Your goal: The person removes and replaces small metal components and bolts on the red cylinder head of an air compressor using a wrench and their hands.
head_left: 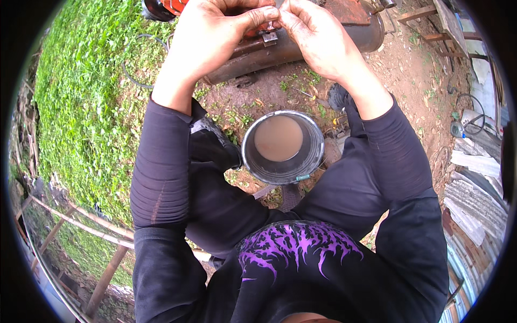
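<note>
My left hand [207,43] and my right hand [323,46] meet at the top middle, fingertips pinched close together. Whatever small thing they hold between them is hidden by the fingers. Just below the fingertips a small metal bracket [270,39] sits on a rusty brown cylindrical tank [253,63], which lies across the ground. Orange-red parts show on top of the tank, partly covered by my hands. Between my knees stands a black bucket [310,162] with murky brown water [278,139] in it.
Green grass [81,102] spreads on the left, bare dirt [409,97] on the right. A thin dark cable [129,75] loops beside the tank. Corrugated sheets [474,199] are stacked at the right, below a wooden bench [449,27]. Bamboo poles [107,274] stand at the lower left.
</note>
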{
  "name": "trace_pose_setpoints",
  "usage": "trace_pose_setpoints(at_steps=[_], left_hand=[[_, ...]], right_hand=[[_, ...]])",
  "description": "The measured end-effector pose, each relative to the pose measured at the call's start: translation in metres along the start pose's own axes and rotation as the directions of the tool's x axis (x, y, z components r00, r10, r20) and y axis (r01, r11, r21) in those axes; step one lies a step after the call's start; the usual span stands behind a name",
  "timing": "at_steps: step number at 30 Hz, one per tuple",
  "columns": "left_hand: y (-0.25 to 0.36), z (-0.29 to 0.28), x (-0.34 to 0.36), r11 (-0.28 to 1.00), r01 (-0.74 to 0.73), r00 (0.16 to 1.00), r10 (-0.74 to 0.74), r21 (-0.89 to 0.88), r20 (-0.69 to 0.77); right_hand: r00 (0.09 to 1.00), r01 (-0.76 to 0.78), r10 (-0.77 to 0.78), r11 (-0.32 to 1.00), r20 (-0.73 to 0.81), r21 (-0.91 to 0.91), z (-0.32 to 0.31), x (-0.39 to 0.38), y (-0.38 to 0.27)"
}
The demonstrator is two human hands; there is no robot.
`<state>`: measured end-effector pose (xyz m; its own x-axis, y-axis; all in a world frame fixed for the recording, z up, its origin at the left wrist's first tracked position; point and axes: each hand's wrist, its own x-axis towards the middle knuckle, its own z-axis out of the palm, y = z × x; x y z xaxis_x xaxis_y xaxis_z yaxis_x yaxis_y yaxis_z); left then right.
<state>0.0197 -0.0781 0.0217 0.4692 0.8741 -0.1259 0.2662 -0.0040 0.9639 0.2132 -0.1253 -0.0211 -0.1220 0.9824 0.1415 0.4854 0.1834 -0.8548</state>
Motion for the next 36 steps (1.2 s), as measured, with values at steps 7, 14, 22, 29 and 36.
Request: trace_pose_setpoints(at_steps=[7,14,22,29,36], left_hand=[[0.002,0.008,-0.001,0.997,-0.022,1.000,0.021,-0.069,-0.013],[-0.003,0.009,0.005,0.999,-0.013,0.997,0.010,-0.042,-0.076],[-0.014,0.007,0.006,0.984,-0.010,0.995,0.027,0.179,-0.095],[-0.036,0.005,0.005,0.978,-0.033,0.999,0.040,0.204,-0.028],[-0.041,0.003,0.007,0.990,-0.083,0.996,0.088,0.118,-0.033]], right_hand=[[1.000,0.010,-0.009,0.999,-0.011,0.043,-0.010,-0.008,0.001],[1.000,0.026,-0.025,0.997,-0.007,0.067,-0.010,-0.007,-0.003],[0.999,0.041,-0.039,0.997,-0.018,0.067,-0.008,-0.003,0.005],[0.997,0.066,-0.066,0.998,-0.028,-0.011,-0.004,-0.002,-0.003],[0.996,0.086,-0.086,0.996,-0.025,0.023,0.000,0.001,0.007]])
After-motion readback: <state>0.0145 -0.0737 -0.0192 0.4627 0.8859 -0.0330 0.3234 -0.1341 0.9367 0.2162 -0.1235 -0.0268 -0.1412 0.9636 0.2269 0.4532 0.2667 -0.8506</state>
